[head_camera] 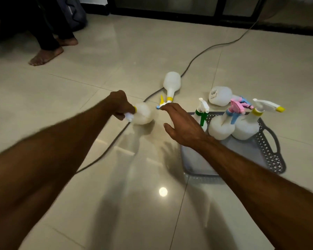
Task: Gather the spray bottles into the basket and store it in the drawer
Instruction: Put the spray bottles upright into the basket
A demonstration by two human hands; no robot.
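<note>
The gathering step is in hand, judged from how things lie: three spray bottles already stand in the grey basket (271, 147) on the tiled floor (98, 73), at its far end: one with a green-collared trigger (202, 112), one with a blue and pink trigger (222, 127) and one with a yellow-tipped trigger (248, 127). Three are still out.

The left hand (120, 105) is curled round the neck and trigger of a round white bottle (143, 114), whose body points away from the wrist; blur hides whether it is off the floor or resting on it. The right hand (181, 123) is spread, fingers straight, holding nothing, its fingertips just at the nozzle of a long-necked bottle (172, 82) lying on its side across a grey cable (202, 53). I cannot tell whether they touch.

A sixth bottle (220, 95) lies on the floor just behind the basket.

Next, the left-hand bottle likely needs carrying across to the bare near half of the basket, and the right hand needs to close on the lying bottle's neck. No drawer is in view.
</note>
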